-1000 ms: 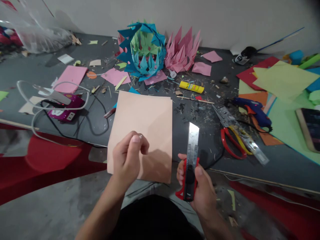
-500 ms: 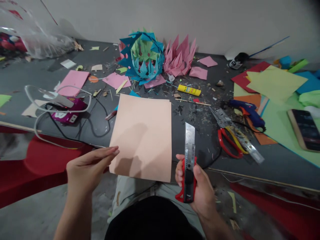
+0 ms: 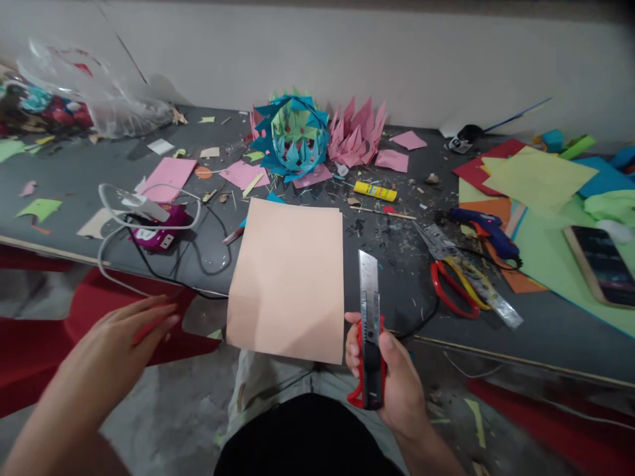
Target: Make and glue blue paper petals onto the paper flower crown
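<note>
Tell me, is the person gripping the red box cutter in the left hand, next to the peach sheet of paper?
Not quite. The head view shows the red box cutter in the right hand, beside the peach sheet of paper. The left hand is empty.

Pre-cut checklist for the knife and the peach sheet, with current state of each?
1. Knife held firmly: ok. The right hand wraps the utility knife by its red and black handle.
2. Blade out: ok, it points up, away from the body.
3. Peach sheet flat: ok, but its near edge overhangs the table.
4. Sheet steadied: not ok. The left hand is off to the side, open, touching nothing.
5. Straight edge ready: not ok. The ruler lies apart, by the scissors.
6. Cutting surface under the sheet: cannot tell.
</note>
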`<action>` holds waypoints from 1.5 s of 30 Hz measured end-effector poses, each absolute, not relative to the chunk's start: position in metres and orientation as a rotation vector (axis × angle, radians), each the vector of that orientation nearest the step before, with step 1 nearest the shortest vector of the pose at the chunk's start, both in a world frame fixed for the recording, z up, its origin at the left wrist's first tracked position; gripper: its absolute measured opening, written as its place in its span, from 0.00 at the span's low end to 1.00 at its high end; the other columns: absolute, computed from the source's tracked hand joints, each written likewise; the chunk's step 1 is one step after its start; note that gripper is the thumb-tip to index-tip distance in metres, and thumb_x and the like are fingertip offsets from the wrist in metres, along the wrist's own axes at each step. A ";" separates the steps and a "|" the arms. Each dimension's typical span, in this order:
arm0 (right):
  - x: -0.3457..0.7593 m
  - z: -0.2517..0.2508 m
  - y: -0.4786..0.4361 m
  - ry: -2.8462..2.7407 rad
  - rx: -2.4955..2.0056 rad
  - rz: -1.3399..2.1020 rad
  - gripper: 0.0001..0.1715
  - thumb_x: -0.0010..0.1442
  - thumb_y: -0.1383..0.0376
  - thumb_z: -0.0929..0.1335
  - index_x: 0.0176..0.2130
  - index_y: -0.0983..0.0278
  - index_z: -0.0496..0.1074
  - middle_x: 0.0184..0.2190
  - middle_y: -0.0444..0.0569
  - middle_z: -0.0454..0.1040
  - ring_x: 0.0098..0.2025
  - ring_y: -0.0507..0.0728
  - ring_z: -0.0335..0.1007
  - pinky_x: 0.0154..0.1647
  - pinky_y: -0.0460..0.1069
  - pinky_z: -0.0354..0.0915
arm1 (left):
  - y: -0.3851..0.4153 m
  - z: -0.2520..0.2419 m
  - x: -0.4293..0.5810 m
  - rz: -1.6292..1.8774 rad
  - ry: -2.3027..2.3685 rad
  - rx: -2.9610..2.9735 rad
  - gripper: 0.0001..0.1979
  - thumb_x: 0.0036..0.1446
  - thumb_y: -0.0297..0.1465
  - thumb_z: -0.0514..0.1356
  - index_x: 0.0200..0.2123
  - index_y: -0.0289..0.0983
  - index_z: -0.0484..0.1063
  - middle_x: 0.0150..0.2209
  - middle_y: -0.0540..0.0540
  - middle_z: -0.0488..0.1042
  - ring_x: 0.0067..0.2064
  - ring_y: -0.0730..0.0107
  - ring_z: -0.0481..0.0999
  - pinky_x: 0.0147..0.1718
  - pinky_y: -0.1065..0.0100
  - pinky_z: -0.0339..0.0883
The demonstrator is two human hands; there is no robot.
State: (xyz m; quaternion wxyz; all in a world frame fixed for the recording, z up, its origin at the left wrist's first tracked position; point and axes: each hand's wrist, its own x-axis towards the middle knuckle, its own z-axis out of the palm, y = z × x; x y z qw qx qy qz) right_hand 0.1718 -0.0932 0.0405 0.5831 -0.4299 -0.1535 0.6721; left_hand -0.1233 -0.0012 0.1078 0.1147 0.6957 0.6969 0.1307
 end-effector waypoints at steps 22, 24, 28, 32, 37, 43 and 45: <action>0.168 0.038 -0.101 -0.354 -1.118 1.581 0.26 0.52 0.47 0.67 0.40 0.64 0.76 0.24 0.46 0.69 0.22 0.49 0.61 0.19 0.43 0.60 | 0.001 0.108 0.065 0.834 1.185 1.642 0.07 0.52 0.28 0.58 0.26 0.36 0.75 0.22 0.51 0.73 0.23 0.80 0.69 0.21 0.79 0.62; 0.170 0.034 -0.101 -0.382 -1.118 1.582 0.26 0.52 0.47 0.67 0.41 0.65 0.75 0.25 0.47 0.70 0.23 0.49 0.61 0.19 0.43 0.60 | 0.001 0.108 0.066 0.833 1.192 1.627 0.07 0.51 0.26 0.57 0.26 0.36 0.76 0.22 0.52 0.74 0.22 0.80 0.69 0.20 0.79 0.61; 0.173 0.033 -0.102 -0.390 -1.124 1.554 0.25 0.53 0.48 0.67 0.42 0.63 0.75 0.27 0.47 0.71 0.23 0.50 0.62 0.19 0.43 0.59 | 0.002 0.109 0.067 0.808 1.196 1.594 0.08 0.51 0.26 0.55 0.26 0.36 0.75 0.22 0.50 0.74 0.22 0.79 0.69 0.18 0.78 0.62; 0.173 0.034 -0.102 -0.430 -1.119 1.539 0.25 0.55 0.48 0.65 0.42 0.63 0.75 0.25 0.47 0.70 0.22 0.50 0.61 0.20 0.44 0.59 | 0.000 0.109 0.066 0.809 1.153 1.543 0.11 0.53 0.28 0.53 0.27 0.35 0.75 0.26 0.48 0.75 0.25 0.76 0.71 0.21 0.77 0.66; 0.172 0.030 -0.103 -0.457 -1.120 1.512 0.23 0.56 0.49 0.64 0.40 0.63 0.76 0.23 0.46 0.69 0.22 0.49 0.60 0.20 0.44 0.59 | -0.001 0.108 0.067 0.824 1.146 1.512 0.07 0.52 0.30 0.57 0.28 0.35 0.75 0.25 0.48 0.74 0.25 0.76 0.71 0.20 0.77 0.66; 0.171 0.032 -0.102 -0.424 -1.147 1.503 0.23 0.54 0.48 0.66 0.41 0.62 0.75 0.23 0.45 0.70 0.22 0.49 0.60 0.19 0.43 0.58 | -0.001 0.107 0.069 0.811 1.170 1.527 0.07 0.51 0.25 0.56 0.26 0.35 0.74 0.22 0.51 0.72 0.21 0.80 0.69 0.17 0.80 0.63; 0.172 0.033 -0.102 -0.433 -1.151 1.517 0.24 0.53 0.48 0.66 0.40 0.63 0.76 0.23 0.46 0.70 0.22 0.49 0.60 0.18 0.43 0.58 | -0.002 0.107 0.068 0.814 1.167 1.529 0.08 0.51 0.25 0.55 0.26 0.35 0.74 0.23 0.51 0.73 0.21 0.80 0.68 0.18 0.80 0.64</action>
